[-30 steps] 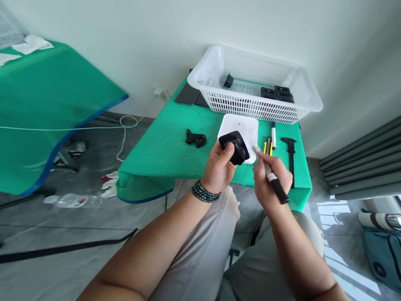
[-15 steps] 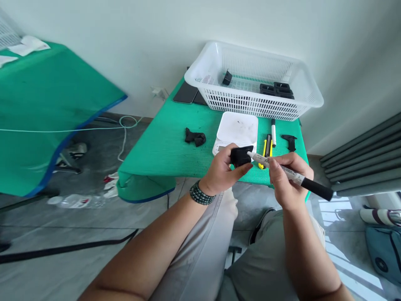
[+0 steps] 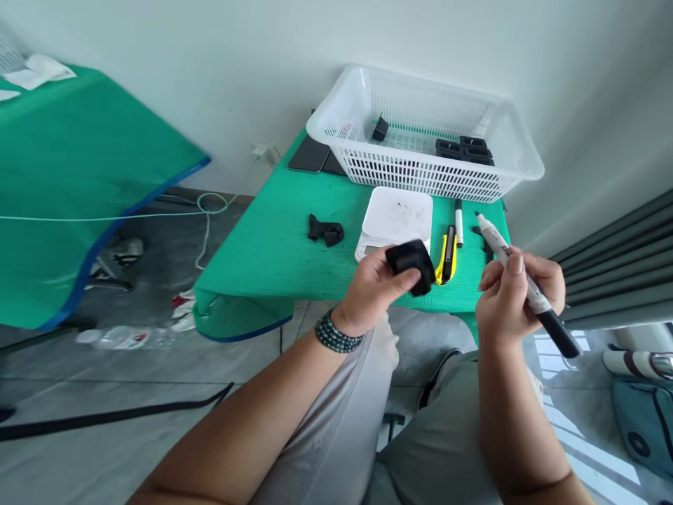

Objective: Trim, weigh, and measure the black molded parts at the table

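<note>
My left hand (image 3: 371, 291) pinches a black square-edged plastic part (image 3: 411, 256) just in front of the white kitchen scale (image 3: 398, 212). A white marker (image 3: 507, 259) with a black end rests in the grip of my right hand (image 3: 518, 294), its dark tip pointing up and left, apart from the part. Between the hands lies a yellow and black utility knife (image 3: 446, 256). Behind the marker's tip a black caliper (image 3: 484, 242) is partly hidden.
A white plastic basket (image 3: 410, 168) holding several black parts (image 3: 463, 149) stands at the back of the green-covered table (image 3: 273, 259). Another marker (image 3: 459, 223) lies beside the scale. Left of it is a crumpled black item (image 3: 326, 230); dark flat devices (image 3: 309, 156) sit by the basket.
My right hand has pulled the marker away from the black part, to the right, and its tip now points more upward. In my left hand the part has turned, showing a broader face.
</note>
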The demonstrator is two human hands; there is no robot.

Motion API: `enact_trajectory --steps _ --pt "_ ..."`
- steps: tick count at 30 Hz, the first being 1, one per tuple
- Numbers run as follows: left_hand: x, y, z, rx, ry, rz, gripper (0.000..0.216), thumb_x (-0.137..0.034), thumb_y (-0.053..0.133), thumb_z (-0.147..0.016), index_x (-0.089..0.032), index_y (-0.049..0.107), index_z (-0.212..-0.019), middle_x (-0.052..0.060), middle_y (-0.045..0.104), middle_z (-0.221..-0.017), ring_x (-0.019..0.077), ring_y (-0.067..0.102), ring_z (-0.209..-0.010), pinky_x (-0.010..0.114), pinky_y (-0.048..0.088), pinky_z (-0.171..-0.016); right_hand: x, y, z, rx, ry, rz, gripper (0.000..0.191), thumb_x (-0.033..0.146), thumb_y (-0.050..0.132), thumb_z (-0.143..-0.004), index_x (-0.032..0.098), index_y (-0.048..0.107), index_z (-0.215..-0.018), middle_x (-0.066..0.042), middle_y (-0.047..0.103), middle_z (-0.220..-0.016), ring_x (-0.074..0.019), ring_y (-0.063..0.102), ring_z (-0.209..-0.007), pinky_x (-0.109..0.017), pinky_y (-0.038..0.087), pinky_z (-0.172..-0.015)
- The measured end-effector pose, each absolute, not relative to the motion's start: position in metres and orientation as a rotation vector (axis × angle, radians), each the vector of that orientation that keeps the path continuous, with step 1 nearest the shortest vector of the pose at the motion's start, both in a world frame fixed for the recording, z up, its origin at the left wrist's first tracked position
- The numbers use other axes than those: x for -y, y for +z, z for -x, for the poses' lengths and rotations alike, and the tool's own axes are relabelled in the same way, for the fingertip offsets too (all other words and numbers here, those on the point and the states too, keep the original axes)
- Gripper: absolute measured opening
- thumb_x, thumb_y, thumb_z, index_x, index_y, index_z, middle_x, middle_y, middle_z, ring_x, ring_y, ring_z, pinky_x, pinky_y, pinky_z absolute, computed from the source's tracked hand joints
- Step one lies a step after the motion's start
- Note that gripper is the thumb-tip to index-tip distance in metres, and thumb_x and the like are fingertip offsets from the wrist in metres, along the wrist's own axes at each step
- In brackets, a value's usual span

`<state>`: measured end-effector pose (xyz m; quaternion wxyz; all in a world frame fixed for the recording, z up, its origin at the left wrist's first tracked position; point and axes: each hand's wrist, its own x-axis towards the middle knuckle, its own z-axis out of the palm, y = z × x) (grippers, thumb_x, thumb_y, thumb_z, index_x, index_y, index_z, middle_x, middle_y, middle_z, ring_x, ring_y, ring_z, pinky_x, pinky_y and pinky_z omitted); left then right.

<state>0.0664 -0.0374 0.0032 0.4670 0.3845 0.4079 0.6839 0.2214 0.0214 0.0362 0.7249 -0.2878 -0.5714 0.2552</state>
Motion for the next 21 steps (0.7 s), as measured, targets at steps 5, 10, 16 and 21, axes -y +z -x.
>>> enact_trajectory --steps 5,10,16,21 --pt "0.023 -0.003 -0.053 -0.809 1.774 -0.454 0.043 -0.045 0.092 -0.071 -0.019 0.075 -0.100 0.007 0.081 -0.097 0.0255 0.077 -0.094 0.038 0.062 -0.086 -0.003 0.038 -0.222 1.498 0.661 0.552 0.009 0.030 0.066 -0.096 0.023 0.070 -0.091 0.003 0.065 -0.064 -0.0108 0.055 -0.046 -0.026 0.045 -0.046" --pt "0.027 -0.002 -0.053 -0.769 1.810 -0.355 0.028 -0.038 0.085 -0.079 -0.020 0.075 -0.097 0.007 0.082 -0.099 0.0281 0.077 -0.108 0.040 0.062 -0.094 0.007 0.040 -0.214 1.857 0.674 0.510 0.009 0.018 0.066 -0.091 0.021 0.068 -0.083 0.002 0.071 -0.064 -0.0090 0.058 -0.046 -0.020 0.044 -0.046" --pt "0.030 -0.003 -0.055 -0.788 1.834 -0.359 0.017 -0.032 0.083 -0.082 -0.020 0.075 -0.092 0.005 0.081 -0.095 0.0262 0.078 -0.101 0.039 0.064 -0.093 0.000 0.045 -0.209 1.952 0.905 0.541 0.021 0.021 0.062 -0.094 0.020 0.062 -0.073 0.004 0.060 -0.057 -0.0079 0.051 -0.047 -0.020 0.039 -0.047" --pt "0.027 -0.003 -0.047 -0.798 1.842 -0.295 0.022 -0.037 0.075 -0.091 -0.019 0.075 -0.103 0.008 0.081 -0.104 0.0261 0.077 -0.107 0.040 0.064 -0.095 -0.004 0.049 -0.224 1.930 1.192 0.515 0.027 0.025 0.065 -0.091 0.019 0.060 -0.066 0.004 0.056 -0.055 -0.0084 0.047 -0.048 -0.021 0.036 -0.046"
